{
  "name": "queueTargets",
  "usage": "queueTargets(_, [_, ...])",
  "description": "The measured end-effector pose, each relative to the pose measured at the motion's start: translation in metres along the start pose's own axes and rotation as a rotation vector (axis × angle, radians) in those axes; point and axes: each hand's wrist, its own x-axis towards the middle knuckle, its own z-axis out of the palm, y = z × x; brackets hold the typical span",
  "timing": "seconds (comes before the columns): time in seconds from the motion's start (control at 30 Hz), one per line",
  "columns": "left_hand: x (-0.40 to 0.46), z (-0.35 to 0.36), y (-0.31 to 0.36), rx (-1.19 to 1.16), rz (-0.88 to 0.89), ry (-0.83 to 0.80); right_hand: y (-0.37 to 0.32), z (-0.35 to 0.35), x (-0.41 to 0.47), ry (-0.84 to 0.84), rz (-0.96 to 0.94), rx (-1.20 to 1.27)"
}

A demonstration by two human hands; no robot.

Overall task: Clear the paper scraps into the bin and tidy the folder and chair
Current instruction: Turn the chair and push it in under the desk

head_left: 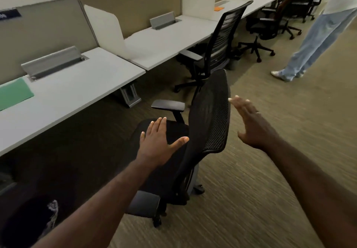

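Carpeted office — chair point(209, 116) backrest between both spread, empty hands' grip point(157, 141) point(251, 124).

Chair point(208, 116): black office swivel chair with mesh back, padded seat and two armrests; stands upright on the carpet, pulled out from the desk, its back turned away from the desk edge.
Folder point(14, 94): flat green folder lying closed on the white desk at the far left, partly cut off by the frame edge, just beside the grey cable flap.
Bin point(29, 222): dark container with liner at lower left, blurred.
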Motion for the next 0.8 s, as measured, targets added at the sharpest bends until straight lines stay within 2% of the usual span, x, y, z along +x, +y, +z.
queueTargets(0.13, [0.005, 0.012, 0.06, -0.04, -0.087, 0.039, 0.033, -0.003, 0.04, -0.093, -0.132, -0.094])
queueTargets(0.4, [0.03, 0.048, 0.153, -0.097, -0.187, -0.01, 0.071, 0.015, 0.119, -0.182, -0.345, -0.267])
queueTargets(0.57, [0.053, 0.064, 0.172, -0.163, -0.296, -0.132, 0.075, 0.019, 0.162, -0.192, -0.426, -0.314])
queueTargets(0.8, [0.057, 0.05, 0.162, -0.135, -0.326, -0.153, 0.061, 0.031, 0.182, -0.139, -0.474, -0.231])
